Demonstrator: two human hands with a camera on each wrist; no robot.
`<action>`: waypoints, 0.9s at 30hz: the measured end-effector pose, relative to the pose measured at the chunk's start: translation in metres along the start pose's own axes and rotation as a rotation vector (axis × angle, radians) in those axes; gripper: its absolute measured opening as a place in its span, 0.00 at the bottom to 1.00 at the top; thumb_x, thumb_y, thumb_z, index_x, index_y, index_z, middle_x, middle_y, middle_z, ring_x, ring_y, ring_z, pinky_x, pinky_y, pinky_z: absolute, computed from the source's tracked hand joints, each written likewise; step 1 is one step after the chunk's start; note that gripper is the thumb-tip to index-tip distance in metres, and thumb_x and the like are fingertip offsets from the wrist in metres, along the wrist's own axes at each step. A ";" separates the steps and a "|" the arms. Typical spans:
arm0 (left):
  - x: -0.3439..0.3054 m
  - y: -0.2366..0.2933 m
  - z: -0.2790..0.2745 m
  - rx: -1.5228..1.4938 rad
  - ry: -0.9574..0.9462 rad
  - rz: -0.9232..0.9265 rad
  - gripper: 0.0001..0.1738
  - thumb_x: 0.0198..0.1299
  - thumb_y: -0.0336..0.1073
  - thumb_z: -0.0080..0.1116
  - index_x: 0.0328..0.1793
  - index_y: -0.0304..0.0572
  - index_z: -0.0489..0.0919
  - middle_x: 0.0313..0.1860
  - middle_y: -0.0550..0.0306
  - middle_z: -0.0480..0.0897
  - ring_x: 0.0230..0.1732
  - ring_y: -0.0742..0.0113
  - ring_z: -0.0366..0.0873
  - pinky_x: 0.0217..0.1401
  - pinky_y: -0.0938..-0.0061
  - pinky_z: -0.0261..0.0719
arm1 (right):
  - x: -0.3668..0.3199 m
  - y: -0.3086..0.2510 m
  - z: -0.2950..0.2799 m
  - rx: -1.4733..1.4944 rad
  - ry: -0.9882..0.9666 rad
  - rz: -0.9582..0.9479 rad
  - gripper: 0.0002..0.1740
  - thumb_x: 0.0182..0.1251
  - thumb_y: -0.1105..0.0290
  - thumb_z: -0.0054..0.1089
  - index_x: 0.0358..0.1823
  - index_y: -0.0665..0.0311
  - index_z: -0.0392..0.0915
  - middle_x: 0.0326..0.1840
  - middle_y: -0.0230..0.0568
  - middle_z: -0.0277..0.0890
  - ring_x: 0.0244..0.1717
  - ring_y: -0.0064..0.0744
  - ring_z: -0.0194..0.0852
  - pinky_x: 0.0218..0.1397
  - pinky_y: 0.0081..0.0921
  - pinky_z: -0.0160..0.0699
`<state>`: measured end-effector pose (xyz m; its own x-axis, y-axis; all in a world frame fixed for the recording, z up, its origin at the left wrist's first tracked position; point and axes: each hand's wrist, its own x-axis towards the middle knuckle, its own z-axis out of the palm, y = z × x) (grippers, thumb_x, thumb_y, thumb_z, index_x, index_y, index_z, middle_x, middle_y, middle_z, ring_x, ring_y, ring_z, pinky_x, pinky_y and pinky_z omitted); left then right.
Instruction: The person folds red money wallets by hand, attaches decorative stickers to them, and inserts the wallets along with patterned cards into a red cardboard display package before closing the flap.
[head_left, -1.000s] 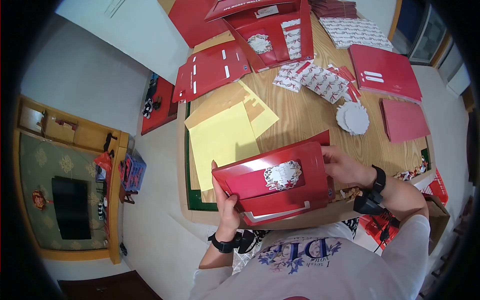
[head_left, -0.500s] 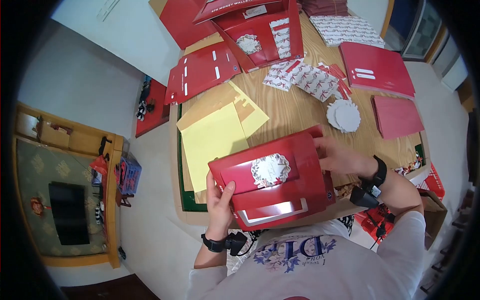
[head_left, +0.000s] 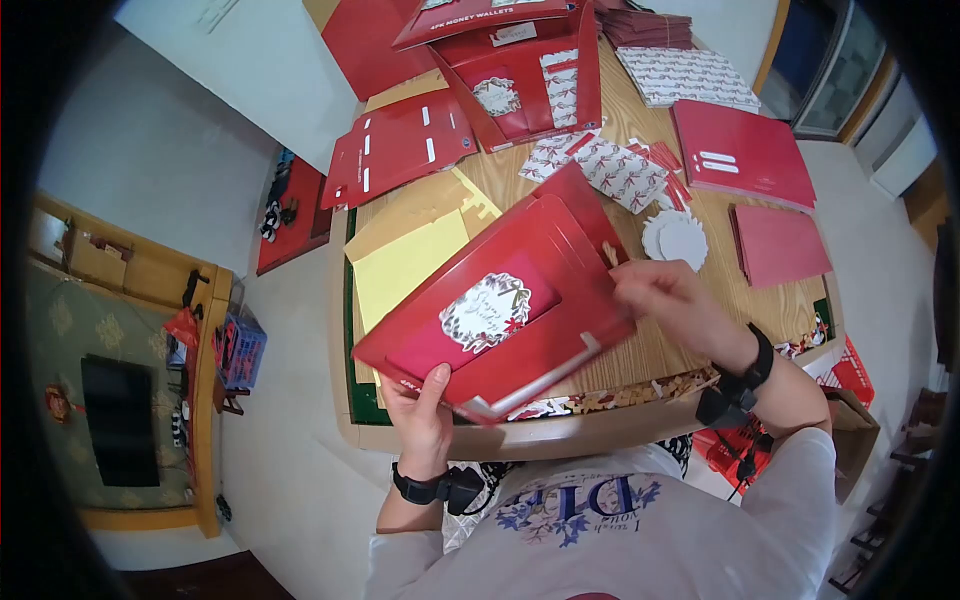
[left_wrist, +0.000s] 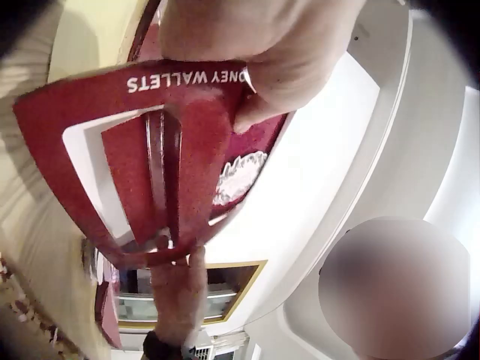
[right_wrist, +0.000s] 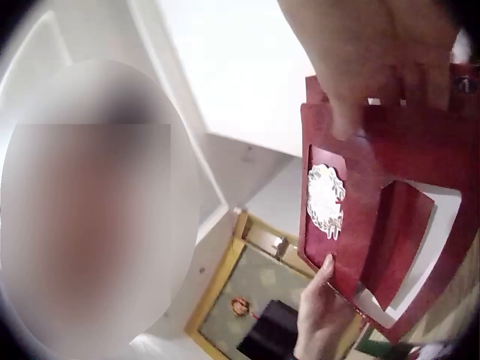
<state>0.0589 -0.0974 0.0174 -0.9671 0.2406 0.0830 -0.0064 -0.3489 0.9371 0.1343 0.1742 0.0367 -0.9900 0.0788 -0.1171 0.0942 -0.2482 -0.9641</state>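
Observation:
Both hands hold a red cardboard money-wallet pack (head_left: 580, 240) over the near part of the table, tilted with its right end away from the body. Through its front cutout shows a pink wallet (head_left: 412, 345) bearing a white wreath label (head_left: 487, 312). My left hand (head_left: 420, 430) grips the lower left corner, thumb on the front face. At the opposite end, my right hand (head_left: 675, 300) has its fingers curled at the pack's edge. The right wrist view shows its fingers (right_wrist: 409, 82) over that edge. A second, white-edged cutout (left_wrist: 82, 165) faces the left wrist camera.
Yellow sheets (head_left: 405, 265) lie left of the pack. Behind stand a red display box (head_left: 590, 90) and flat red cards (head_left: 400, 150). Patterned cards (head_left: 625, 175), white scalloped discs (head_left: 675, 240), red sheets (head_left: 745, 150) and pink-red cards (head_left: 785, 245) lie to the right.
The pack has turned, its right end swinging up and away from the body. My right hand has moved up with that end, while my left hand keeps its grip on the lower left corner.

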 end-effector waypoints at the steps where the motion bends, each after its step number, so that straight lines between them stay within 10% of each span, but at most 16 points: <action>1: 0.000 0.001 0.000 -0.048 0.009 0.014 0.43 0.52 0.20 0.60 0.73 0.40 0.52 0.59 0.50 0.71 0.60 0.62 0.69 0.64 0.66 0.67 | -0.005 -0.007 0.005 -0.103 -0.023 -0.132 0.08 0.64 0.73 0.59 0.42 0.68 0.78 0.38 0.34 0.79 0.39 0.18 0.75 0.41 0.18 0.76; 5: 0.004 0.025 -0.005 0.101 -0.229 0.086 0.56 0.46 0.29 0.70 0.75 0.38 0.42 0.58 0.46 0.70 0.61 0.59 0.68 0.65 0.64 0.65 | -0.030 -0.081 0.017 -0.863 0.017 -0.676 0.10 0.56 0.79 0.58 0.41 0.66 0.78 0.39 0.41 0.78 0.39 0.35 0.79 0.41 0.26 0.77; 9: -0.005 0.032 -0.012 0.573 -0.223 0.444 0.64 0.36 0.43 0.78 0.73 0.38 0.45 0.58 0.43 0.69 0.61 0.53 0.67 0.67 0.57 0.61 | -0.052 -0.089 0.029 -1.287 -0.153 -0.815 0.15 0.47 0.75 0.55 0.40 0.66 0.77 0.35 0.39 0.76 0.37 0.36 0.78 0.38 0.28 0.77; 17: -0.035 0.046 0.018 0.999 -0.164 1.277 0.24 0.40 0.47 0.76 0.43 0.64 0.77 0.45 0.61 0.69 0.47 0.61 0.66 0.48 0.64 0.69 | -0.061 -0.064 0.054 -1.422 -0.330 -0.817 0.19 0.39 0.72 0.57 0.37 0.67 0.78 0.30 0.36 0.76 0.31 0.32 0.77 0.33 0.27 0.76; 27: -0.023 0.052 0.019 0.933 -0.648 0.772 0.20 0.42 0.32 0.67 0.43 0.34 0.78 0.43 0.48 0.78 0.38 0.51 0.77 0.41 0.63 0.76 | -0.064 -0.059 0.058 -1.493 -0.187 -0.851 0.18 0.40 0.71 0.56 0.37 0.66 0.77 0.31 0.34 0.74 0.31 0.28 0.75 0.28 0.22 0.73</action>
<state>0.0854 -0.1041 0.0703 -0.3547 0.7311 0.5828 0.8950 0.0852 0.4379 0.1864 0.1276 0.1151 -0.7972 -0.4291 0.4247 -0.5193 0.8462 -0.1198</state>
